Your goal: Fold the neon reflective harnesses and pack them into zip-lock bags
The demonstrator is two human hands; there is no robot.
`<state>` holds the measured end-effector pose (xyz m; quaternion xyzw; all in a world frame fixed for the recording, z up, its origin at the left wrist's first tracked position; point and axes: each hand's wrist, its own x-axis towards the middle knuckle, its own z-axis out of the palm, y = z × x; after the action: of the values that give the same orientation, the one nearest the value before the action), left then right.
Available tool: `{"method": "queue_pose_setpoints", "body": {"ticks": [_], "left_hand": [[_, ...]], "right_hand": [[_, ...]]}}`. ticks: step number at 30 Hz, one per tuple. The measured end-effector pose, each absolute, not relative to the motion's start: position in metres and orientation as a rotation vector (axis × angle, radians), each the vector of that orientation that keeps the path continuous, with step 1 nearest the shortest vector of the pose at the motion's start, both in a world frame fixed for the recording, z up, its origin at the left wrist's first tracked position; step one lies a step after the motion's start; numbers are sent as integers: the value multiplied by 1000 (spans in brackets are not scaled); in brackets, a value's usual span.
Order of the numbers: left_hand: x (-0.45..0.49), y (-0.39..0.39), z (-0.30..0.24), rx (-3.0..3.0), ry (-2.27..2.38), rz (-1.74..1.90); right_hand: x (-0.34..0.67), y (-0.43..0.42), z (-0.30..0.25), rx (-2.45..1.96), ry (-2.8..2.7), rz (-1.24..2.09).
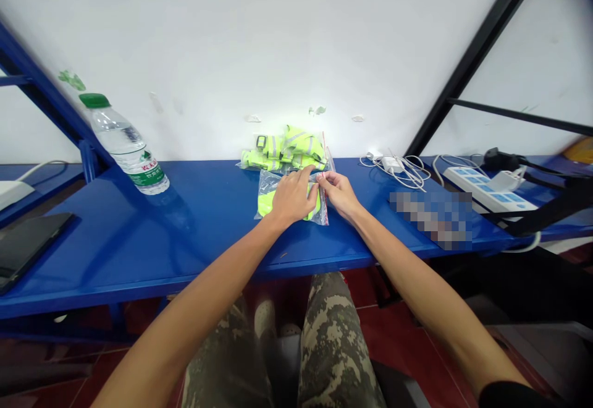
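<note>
Neon-yellow reflective vest [265, 205] folded inside clear zip bag [324, 210]; left hand [291, 196] resting on it, right hand [337, 193] pinching its edge.

Water bottle [127, 145], green cap, on the blue steel shelf [208, 229] at upper left - dark tablet [28, 250] at the left edge. Right of centre: white charger [393, 164], tangled cables [407, 173], then power strip [486, 190] - pixelated item [430, 219] near it, can't tell what.
</note>
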<state>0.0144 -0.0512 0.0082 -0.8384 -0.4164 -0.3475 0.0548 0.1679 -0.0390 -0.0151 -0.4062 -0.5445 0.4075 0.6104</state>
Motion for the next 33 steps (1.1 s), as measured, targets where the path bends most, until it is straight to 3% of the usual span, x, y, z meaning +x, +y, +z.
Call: {"method": "queue_pose_setpoints", "body": {"ticks": [17,29,33], "left_hand": [[16,-53,8,-2566,-1225,-1051],[12,-52,11,-2514,-1319,-1096],[11,-49,10,-2499,-1322,-1083]], "right_hand": [[170,-39,-14,-949,-1228,890],[167,-45,-11,-890,-1192,1181],[168,-41,-15,-804,-1226,1109]]}}
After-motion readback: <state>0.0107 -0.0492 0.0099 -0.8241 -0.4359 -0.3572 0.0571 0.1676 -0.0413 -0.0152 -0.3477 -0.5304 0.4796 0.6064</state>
